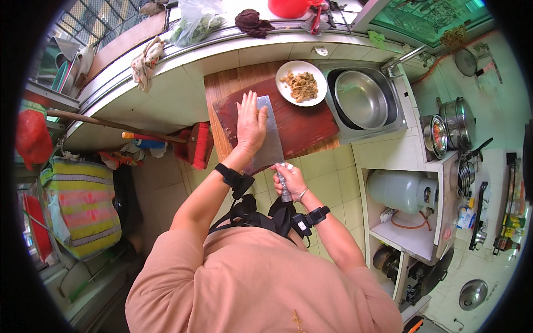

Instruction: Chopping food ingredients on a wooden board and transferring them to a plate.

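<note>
A broad metal cleaver lies flat over a dark red cutting board, its blade pointing away from me. My right hand is closed around the handle at the board's near edge. Flat on the blade rests my left hand, fingers straight and thumb apart, gripping nothing. Whatever may lie beneath the blade is hidden. At the board's far right corner sits a white plate with a pile of chopped brownish food on it.
Right of the board, a metal basin stands in the sink. A wooden counter panel lies under the board. A red broom leans at left. A gas cylinder occupies the right-hand shelf. A cloth hangs from the ledge.
</note>
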Tool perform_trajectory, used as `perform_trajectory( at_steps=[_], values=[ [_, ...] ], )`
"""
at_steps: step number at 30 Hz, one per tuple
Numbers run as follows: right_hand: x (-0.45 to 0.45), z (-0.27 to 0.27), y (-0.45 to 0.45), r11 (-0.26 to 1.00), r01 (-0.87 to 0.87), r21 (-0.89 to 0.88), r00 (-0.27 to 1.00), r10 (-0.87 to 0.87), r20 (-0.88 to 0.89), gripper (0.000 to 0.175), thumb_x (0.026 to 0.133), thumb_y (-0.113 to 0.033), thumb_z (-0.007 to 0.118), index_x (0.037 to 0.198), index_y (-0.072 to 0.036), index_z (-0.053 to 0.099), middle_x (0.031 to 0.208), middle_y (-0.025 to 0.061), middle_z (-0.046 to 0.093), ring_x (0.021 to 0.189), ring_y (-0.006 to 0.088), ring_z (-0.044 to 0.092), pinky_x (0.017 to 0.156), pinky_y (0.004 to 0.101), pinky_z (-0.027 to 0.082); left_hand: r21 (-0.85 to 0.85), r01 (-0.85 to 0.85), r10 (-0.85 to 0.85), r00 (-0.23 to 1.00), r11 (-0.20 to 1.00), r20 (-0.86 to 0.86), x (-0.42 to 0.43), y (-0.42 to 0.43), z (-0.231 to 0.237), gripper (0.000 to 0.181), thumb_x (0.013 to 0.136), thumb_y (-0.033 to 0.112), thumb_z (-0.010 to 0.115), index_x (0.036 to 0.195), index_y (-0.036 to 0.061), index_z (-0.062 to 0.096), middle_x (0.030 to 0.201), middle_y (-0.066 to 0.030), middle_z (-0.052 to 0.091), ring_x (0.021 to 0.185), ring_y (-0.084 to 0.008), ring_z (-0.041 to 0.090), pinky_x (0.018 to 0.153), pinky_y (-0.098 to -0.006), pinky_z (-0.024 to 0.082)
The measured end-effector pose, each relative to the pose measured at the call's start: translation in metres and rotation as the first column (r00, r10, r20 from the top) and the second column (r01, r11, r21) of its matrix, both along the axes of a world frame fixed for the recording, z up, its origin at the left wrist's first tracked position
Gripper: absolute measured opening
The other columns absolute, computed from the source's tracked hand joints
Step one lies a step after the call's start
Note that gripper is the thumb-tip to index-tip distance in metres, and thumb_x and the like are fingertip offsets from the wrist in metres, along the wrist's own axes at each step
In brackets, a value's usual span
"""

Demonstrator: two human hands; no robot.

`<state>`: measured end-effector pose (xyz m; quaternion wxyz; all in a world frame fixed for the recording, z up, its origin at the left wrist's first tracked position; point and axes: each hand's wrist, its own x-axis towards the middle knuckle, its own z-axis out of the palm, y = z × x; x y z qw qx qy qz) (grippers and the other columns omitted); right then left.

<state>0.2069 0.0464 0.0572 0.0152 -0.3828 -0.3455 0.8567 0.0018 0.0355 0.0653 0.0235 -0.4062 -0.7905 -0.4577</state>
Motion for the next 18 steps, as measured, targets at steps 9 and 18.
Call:
perform_trajectory(
  at_steps=[9, 18],
  values=[
    [0.042, 0.036, 0.072, 0.997, 0.049, 0.063, 0.997, -0.045, -0.07, 0.023, 0.094, -0.029, 0.057, 0.098, -0.006, 0.056, 0.062, 0.0023, 0.052, 0.046, 0.0092, 0.049, 0.04, 0.0251, 0.042, -0.073, -0.057, 0.046, 0.988, 0.996, -0.144, 0.053, 0.043, 0.043, 0.079, 0.089, 0.046, 0.055, 0.141, -0.0047, 0.024, 0.147, -0.0279, 0.022, 0.139, -0.0409, 0.017, 0.114, -0.0505, 0.013],
    [0.1, 0.062, 0.125, 0.963, -0.03, 0.267, 0.996, 0.05, -0.068, 0.022, 0.094, -0.026, 0.056, 0.097, -0.004, 0.057, 0.06, 0.0022, 0.052, 0.042, 0.0082, 0.047, 0.038, 0.0241, 0.04, -0.008, -0.155, 0.151, 0.972, 0.988, -0.182, 0.099, 0.12, 0.056, 0.091, 0.082, 0.048, 0.065, 0.143, -0.0019, 0.02, 0.147, -0.0314, 0.012, 0.138, -0.0463, 0.01, 0.113, -0.0486, 0.013]
  ],
)
